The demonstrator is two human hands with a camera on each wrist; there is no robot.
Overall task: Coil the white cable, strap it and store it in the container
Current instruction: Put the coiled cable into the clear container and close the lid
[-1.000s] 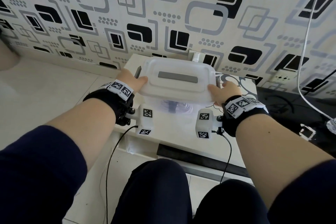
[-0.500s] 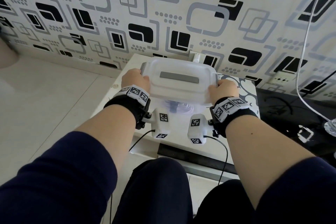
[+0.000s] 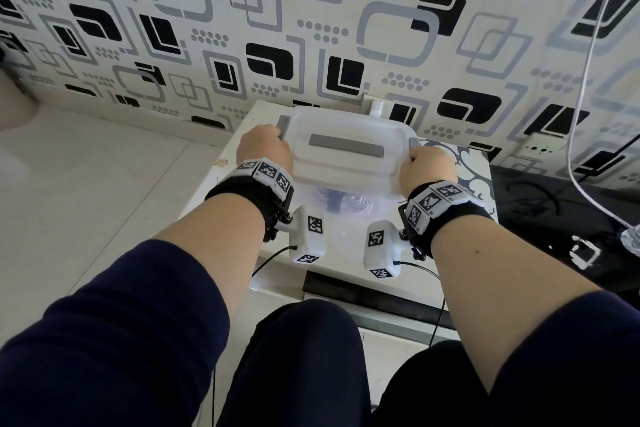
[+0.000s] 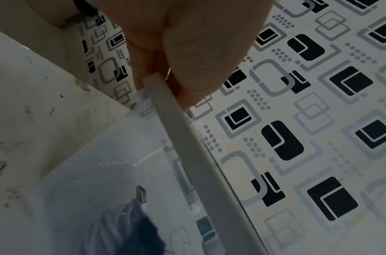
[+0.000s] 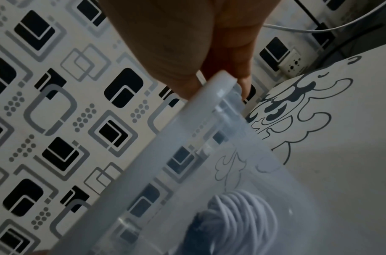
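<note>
A translucent container [image 3: 360, 208] stands on a small white table [image 3: 239, 163], covered by its white lid [image 3: 346, 168] with a grey strip. Through the wall shows the coiled white cable [image 3: 358, 199], bound by a dark strap [image 3: 335, 202]. My left hand [image 3: 266, 146] grips the lid's left end by a grey latch [image 3: 283, 125]. My right hand [image 3: 426, 163] grips the right end. In the left wrist view my left hand [image 4: 165, 81] pinches the lid edge [image 4: 187, 138] above the coil [image 4: 113, 229]. The right wrist view has my right hand [image 5: 220, 82] pinching the lid corner [image 5: 222, 93] over the coil [image 5: 242, 215].
A patterned wall [image 3: 311, 28] rises right behind the table. To the right, another white cable [image 3: 588, 80] hangs down over a black surface [image 3: 554, 204] near a wall socket [image 3: 538, 149]. Pale floor [image 3: 86, 184] lies on the left. My knees are under the table's front edge.
Both hands have slid from the lid's near corners to its two ends and curled around them. The lid has moved away from me and lower on the container.
</note>
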